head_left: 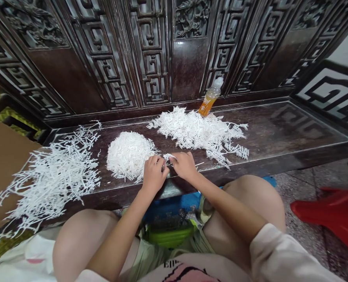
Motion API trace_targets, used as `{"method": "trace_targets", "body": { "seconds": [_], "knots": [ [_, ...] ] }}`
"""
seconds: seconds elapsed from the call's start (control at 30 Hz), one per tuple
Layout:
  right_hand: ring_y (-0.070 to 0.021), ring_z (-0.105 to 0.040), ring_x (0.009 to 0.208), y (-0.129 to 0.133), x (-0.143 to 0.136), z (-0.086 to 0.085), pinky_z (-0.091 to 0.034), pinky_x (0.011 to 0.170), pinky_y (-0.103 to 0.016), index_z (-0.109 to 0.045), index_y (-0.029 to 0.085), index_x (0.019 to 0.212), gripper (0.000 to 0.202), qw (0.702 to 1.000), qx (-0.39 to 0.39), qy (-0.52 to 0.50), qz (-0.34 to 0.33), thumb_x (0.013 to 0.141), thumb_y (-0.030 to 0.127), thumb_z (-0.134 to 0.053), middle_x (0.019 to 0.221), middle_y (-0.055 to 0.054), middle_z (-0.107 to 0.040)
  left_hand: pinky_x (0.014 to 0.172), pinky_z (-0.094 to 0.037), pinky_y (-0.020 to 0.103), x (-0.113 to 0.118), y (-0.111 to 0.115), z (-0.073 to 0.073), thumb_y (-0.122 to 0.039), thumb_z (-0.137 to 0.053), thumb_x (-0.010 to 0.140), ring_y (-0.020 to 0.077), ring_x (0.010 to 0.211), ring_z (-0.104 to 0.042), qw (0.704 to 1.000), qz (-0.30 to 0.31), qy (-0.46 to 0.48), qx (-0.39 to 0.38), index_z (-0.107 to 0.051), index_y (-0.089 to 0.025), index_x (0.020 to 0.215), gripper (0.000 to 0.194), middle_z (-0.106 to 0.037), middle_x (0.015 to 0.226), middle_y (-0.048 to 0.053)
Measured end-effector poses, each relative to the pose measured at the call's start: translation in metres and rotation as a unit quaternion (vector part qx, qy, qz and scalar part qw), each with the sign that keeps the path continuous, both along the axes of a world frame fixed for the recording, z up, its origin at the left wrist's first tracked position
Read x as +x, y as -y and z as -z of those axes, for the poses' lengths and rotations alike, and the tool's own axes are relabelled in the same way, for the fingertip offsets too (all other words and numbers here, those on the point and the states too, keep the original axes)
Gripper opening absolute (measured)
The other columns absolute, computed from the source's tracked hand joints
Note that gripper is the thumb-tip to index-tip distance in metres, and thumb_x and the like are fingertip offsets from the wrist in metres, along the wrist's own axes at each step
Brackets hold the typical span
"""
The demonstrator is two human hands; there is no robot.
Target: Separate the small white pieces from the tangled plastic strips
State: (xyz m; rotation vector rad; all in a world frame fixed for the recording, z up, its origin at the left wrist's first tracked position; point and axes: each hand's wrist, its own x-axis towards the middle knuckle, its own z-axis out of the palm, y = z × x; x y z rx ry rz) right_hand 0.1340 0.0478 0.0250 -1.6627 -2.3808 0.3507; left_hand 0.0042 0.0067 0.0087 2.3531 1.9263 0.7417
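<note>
The right hand [184, 164] is pinching a white sprig [169, 156] at its fingertips, beside the curled left hand [154, 174]. A slack pinch is risking a dropped sprig; a forward left-hand sweep, a scattered heap [131, 154] just beyond. Left-hand contents and the label on the bottle [211, 96], beyond the right hand, cannot be made out; the shirt [162, 270] is showing black lettering starting "E".

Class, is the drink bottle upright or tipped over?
Upright: the bottle stands behind the right-hand white pile, its cap uppermost.
</note>
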Motion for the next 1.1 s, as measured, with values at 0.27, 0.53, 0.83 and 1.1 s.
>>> {"method": "trace_targets", "body": {
  "seconds": [0.27, 0.53, 0.83, 1.1],
  "knots": [
    [-0.0151, -0.053, 0.076, -0.003, -0.004, 0.011, -0.022, 0.067, -0.027, -0.058, 0.020, 0.073, 0.032, 0.999, -0.042, -0.013, 0.023, 0.085, 0.031, -0.031, 0.076, -0.002, -0.064, 0.065, -0.035, 0.031, 0.005, -0.005, -0.002, -0.013, -0.040, 0.072, 0.0188, 0.075, -0.040, 0.999, 0.028, 0.019, -0.015, -0.044, -0.018, 0.069, 0.007, -0.046, 0.075, 0.006],
    [-0.0158, -0.053, 0.069, -0.054, 0.041, 0.010, -0.029, 0.063, -0.025, -0.060, 0.017, 0.072, 0.034, 0.979, -0.049, -0.082, 0.182, 0.083, 0.031, -0.031, 0.076, -0.004, -0.063, 0.065, -0.036, 0.029, 0.012, 0.023, -0.009, -0.015, -0.036, 0.074, 0.0161, 0.072, -0.044, 0.987, 0.078, 0.123, -0.074, -0.040, -0.019, 0.071, 0.007, -0.047, 0.075, 0.004],
    [-0.0128, -0.052, 0.068, -0.022, 0.016, 0.009, -0.031, 0.062, -0.021, -0.058, 0.019, 0.070, 0.032, 0.989, -0.089, -0.117, -0.022, 0.083, 0.033, -0.032, 0.070, 0.000, -0.061, 0.068, -0.035, 0.033, -0.071, -0.026, 0.000, -0.023, -0.042, 0.076, 0.0187, 0.073, -0.051, 0.973, -0.216, 0.070, -0.032, -0.049, -0.019, 0.081, 0.010, -0.053, 0.077, 0.005],
    [-0.0130, -0.052, 0.066, -0.014, 0.016, -0.011, -0.029, 0.065, -0.022, -0.059, 0.019, 0.071, 0.031, 0.992, -0.097, -0.073, -0.020, 0.083, 0.032, -0.032, 0.068, -0.001, -0.061, 0.074, -0.037, 0.036, -0.055, -0.019, -0.003, -0.037, -0.045, 0.075, 0.0229, 0.086, -0.051, 0.979, -0.175, 0.090, -0.063, -0.054, -0.020, 0.088, 0.023, -0.052, 0.092, 0.008]
  ]
}}
